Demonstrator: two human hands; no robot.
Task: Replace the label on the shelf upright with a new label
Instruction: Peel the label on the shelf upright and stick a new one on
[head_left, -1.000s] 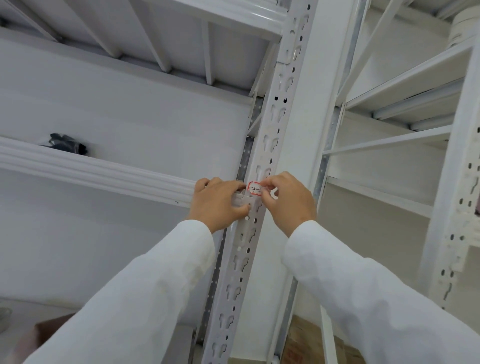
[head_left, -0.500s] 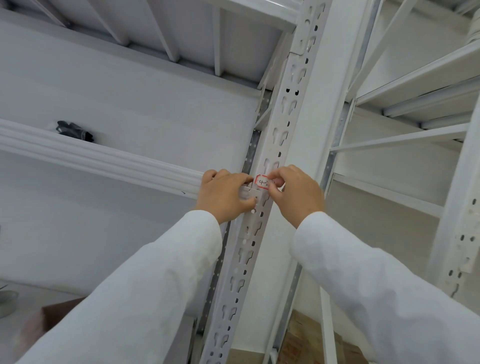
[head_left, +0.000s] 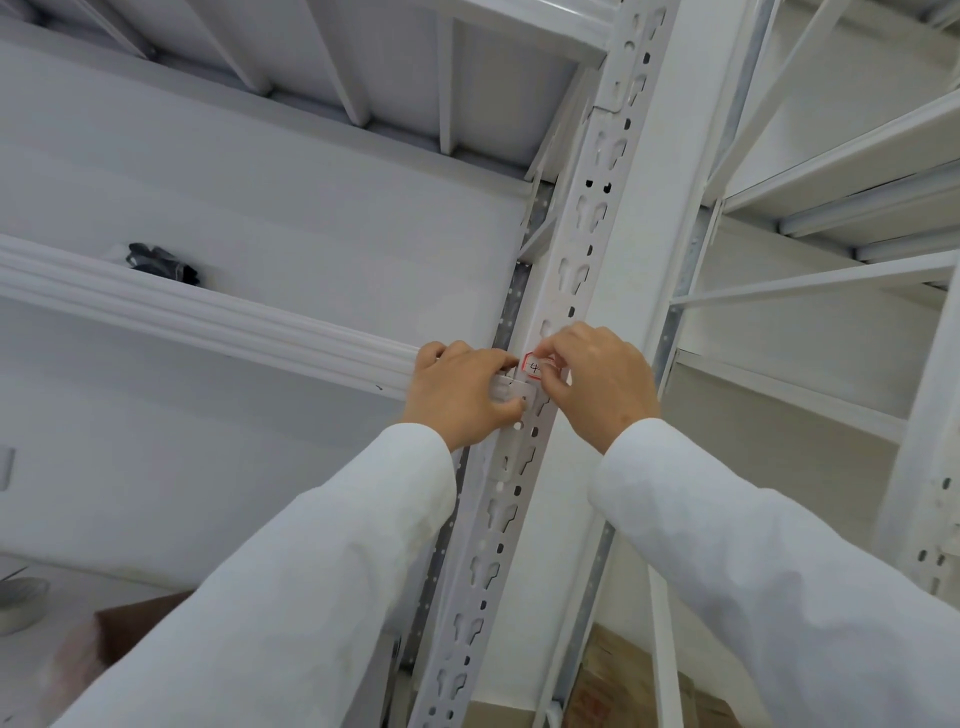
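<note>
Both hands have crept slightly up the post since a second ago, while the dark bundle on the ribbed white shelf beam far to their left lies unmoved. Left hand curls its fingers round a small white paper strip, pinning it against the white perforated steel shelf upright. Just right of it, touching the upright between the two hands, sits the small red-bordered white paper label with handwritten figures, pinched at its edge by the right hand. Which label this is cannot be told; the step looks like peeling or pressing it at the post. Next move likely calls for a fine fingertip grip on thin, flimsy paper against smooth painted metal broken by keyhole slots. Brown cardboard lies below the right sleeve.
</note>
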